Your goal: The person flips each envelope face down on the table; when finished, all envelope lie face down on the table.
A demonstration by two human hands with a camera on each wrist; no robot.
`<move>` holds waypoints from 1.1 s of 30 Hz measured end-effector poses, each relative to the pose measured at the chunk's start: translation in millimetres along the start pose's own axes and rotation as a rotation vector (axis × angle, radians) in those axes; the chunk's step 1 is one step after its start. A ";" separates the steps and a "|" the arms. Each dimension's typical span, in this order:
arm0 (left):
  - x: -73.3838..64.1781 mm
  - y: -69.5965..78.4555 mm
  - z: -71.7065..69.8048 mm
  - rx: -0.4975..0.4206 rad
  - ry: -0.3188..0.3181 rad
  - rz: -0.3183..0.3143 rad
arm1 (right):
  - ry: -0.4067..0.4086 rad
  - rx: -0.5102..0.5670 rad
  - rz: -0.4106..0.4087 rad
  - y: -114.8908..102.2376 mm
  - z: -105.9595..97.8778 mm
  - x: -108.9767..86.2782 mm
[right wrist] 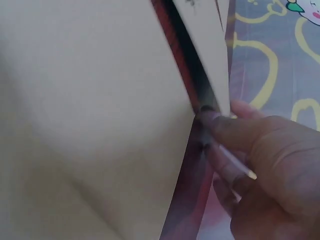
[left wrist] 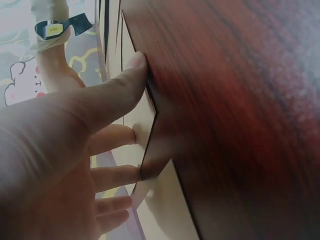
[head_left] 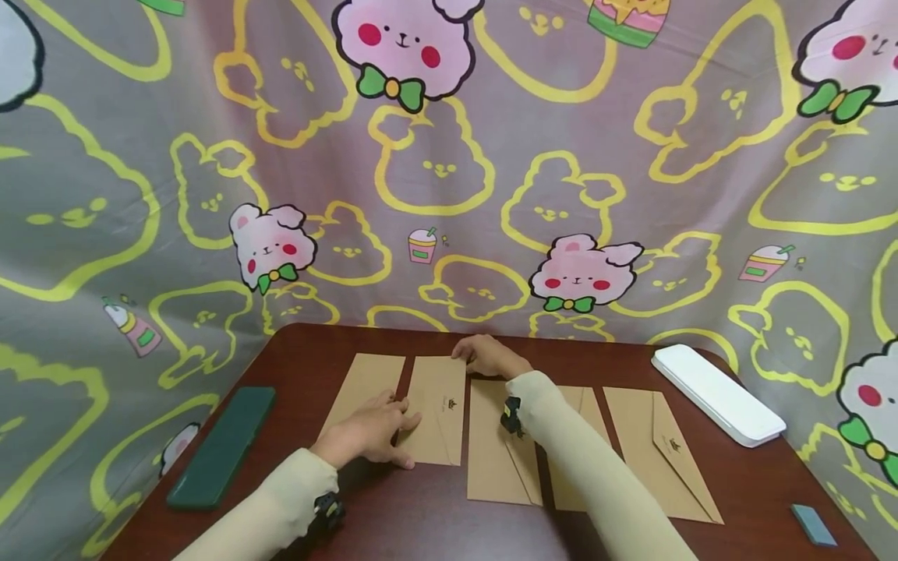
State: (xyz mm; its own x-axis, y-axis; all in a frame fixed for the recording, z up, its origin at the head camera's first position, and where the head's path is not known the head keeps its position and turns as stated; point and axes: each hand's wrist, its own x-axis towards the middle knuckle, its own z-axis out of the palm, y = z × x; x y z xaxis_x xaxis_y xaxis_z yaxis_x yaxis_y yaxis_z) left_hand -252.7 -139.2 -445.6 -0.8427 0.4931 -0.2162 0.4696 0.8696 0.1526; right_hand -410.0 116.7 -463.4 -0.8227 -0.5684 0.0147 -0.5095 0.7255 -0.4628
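Observation:
Several brown paper envelopes lie in a row on the dark wood table. My left hand spreads over the left part of the row, its thumb at the near edge of the second envelope. In the left wrist view, its fingers are apart and the fingertips rest on the envelope paper. My right hand pinches the far right corner of that second envelope, which bears a small dark crown print. Below the right forearm lies the third envelope, partly covered by the sleeve.
A leftmost envelope, a fourth envelope and a fifth envelope complete the row. A dark green case lies at the left, a white case at the far right, a small blue-grey block nearer. A cartoon-print curtain hangs behind.

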 end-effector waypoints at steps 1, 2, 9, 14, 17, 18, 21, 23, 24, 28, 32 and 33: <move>-0.5 -0.8 0.4 -0.006 0.000 0.001 | -0.002 -0.005 -0.029 1.1 -0.8 -0.4; -1.0 -1.5 0.6 -0.015 0.002 0.007 | -0.002 -0.011 -0.057 1.6 -2.0 -1.1; 0.9 -7.0 6.1 -0.068 0.064 0.088 | -0.010 -0.031 -0.165 1.5 -16.3 -5.0; 2.8 -9.0 8.3 -0.126 0.091 0.097 | -0.003 0.016 -0.214 -0.4 -26.4 -5.8; 2.5 -8.2 10.2 -0.160 0.100 0.105 | 0.000 0.055 -0.212 -1.6 -29.6 -7.3; 2.2 -7.4 10.2 -0.174 0.099 0.106 | 0.001 0.070 -0.207 -1.4 -30.2 -7.7; 2.9 -5.5 10.3 -0.207 0.081 0.104 | -0.018 0.129 -0.193 -1.2 -32.6 -6.8; 3.9 -4.2 10.2 -0.228 0.067 0.102 | -0.032 0.185 -0.178 -0.9 -33.8 -5.9; 4.5 -3.7 9.9 -0.237 0.061 0.101 | -0.036 0.223 -0.169 -1.1 -34.6 -5.5; 7.0 -1.4 9.4 -0.279 0.051 0.121 | -0.038 0.373 -0.135 -2.4 -36.9 -4.1; 7.9 0.9 9.4 -0.319 0.054 0.155 | -0.032 0.450 -0.134 -5.7 -36.5 -2.3; 7.7 1.6 9.5 -0.332 0.056 0.163 | -0.032 0.460 -0.139 -6.8 -36.0 -1.8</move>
State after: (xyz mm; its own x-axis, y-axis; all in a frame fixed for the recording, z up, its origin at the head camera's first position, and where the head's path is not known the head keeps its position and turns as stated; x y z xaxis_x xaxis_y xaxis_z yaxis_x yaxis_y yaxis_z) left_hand -255.9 -133.8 -456.1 -0.7815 0.6138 -0.1121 0.4950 0.7193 0.4874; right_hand -414.2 126.7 -428.4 -0.7431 -0.6644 0.0802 -0.4434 0.3990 -0.8026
